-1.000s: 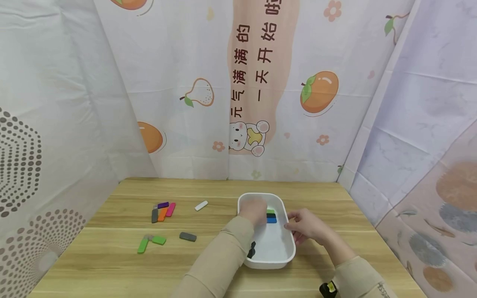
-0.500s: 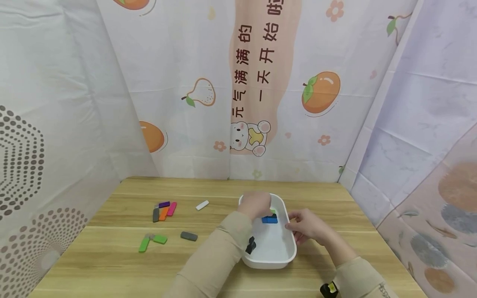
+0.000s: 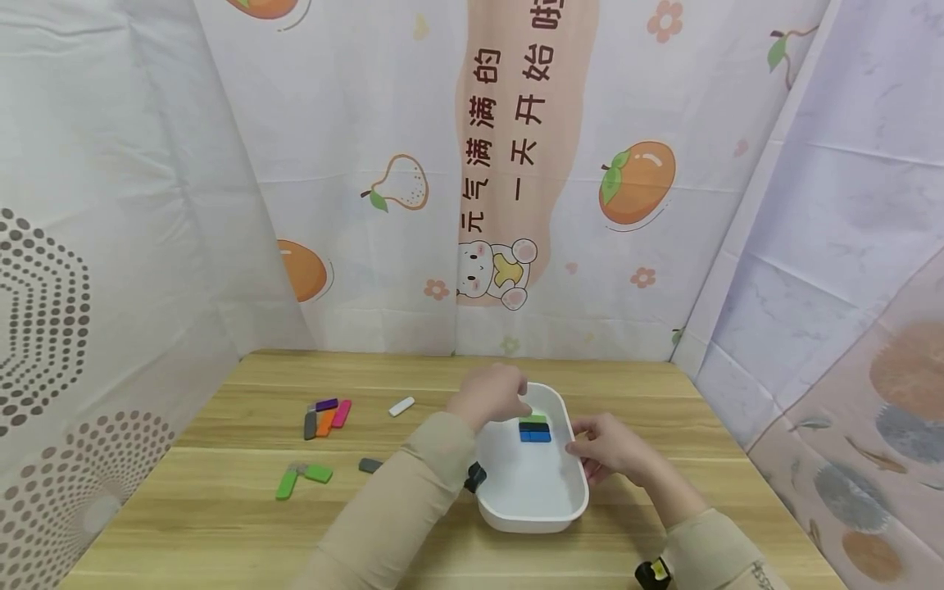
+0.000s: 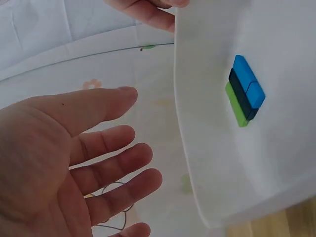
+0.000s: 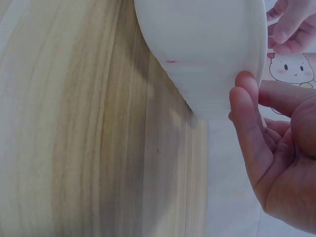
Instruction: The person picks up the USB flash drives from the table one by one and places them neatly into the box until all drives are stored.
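A white plastic box (image 3: 531,483) stands on the wooden table. On its floor, blue (image 3: 536,437), black (image 3: 534,426) and green flat sticks (image 3: 533,418) lie side by side, long sides touching. My left hand (image 3: 492,393) hovers over the box's left rim, fingers spread and holding nothing; the left wrist view shows its bare palm (image 4: 44,148). At the right wall, my right hand (image 3: 608,447) pinches the rim between thumb and fingers, as the right wrist view shows (image 5: 276,143).
Left on the table lie purple (image 3: 327,405), pink (image 3: 342,414), orange (image 3: 324,423) and dark grey sticks (image 3: 310,425). Nearer are two green sticks (image 3: 318,473) with grey metallic ends and another grey stick (image 3: 370,465). A white stick (image 3: 401,406) lies behind. A printed curtain (image 3: 354,270) borders the table's back.
My left hand has risen out of the box and shifted left, its fingers now loosened, uncovering the row of sticks. My right hand keeps its grip on the box's right rim.
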### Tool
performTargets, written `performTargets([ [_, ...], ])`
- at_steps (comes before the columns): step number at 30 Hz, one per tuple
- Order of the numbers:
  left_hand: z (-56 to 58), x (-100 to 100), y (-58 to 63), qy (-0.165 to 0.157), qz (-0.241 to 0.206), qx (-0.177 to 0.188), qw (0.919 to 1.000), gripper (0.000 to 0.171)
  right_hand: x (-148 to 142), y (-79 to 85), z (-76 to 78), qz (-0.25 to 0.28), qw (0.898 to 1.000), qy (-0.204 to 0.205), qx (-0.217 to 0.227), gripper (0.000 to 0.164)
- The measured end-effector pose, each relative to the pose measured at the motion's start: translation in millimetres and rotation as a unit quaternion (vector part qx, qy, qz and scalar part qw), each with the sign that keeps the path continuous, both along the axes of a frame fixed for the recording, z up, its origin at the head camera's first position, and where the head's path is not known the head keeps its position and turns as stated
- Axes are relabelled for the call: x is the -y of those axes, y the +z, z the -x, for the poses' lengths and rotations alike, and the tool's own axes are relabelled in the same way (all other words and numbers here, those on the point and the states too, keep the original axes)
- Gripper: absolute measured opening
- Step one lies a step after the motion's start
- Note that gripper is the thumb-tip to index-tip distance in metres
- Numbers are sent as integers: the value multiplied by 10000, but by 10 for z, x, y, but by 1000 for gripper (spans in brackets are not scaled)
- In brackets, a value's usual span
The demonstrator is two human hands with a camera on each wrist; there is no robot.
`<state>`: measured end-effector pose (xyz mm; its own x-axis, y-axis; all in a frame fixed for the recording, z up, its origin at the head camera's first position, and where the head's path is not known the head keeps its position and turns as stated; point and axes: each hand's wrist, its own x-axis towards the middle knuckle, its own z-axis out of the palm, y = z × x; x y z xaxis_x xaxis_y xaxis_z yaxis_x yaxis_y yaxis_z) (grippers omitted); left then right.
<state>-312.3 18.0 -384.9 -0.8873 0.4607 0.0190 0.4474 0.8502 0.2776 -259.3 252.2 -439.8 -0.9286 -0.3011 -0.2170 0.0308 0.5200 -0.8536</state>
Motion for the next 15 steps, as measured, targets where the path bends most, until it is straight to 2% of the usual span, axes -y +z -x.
performTargets([
  [7,-37,163,81,-192,-337,73,9992,40,-6,-9,2,72,10000,31,11,44],
  [15,-69,381,156,-186,-322,41,9993,42,-7,-9,-16,64,10000,-4,-19,44],
])
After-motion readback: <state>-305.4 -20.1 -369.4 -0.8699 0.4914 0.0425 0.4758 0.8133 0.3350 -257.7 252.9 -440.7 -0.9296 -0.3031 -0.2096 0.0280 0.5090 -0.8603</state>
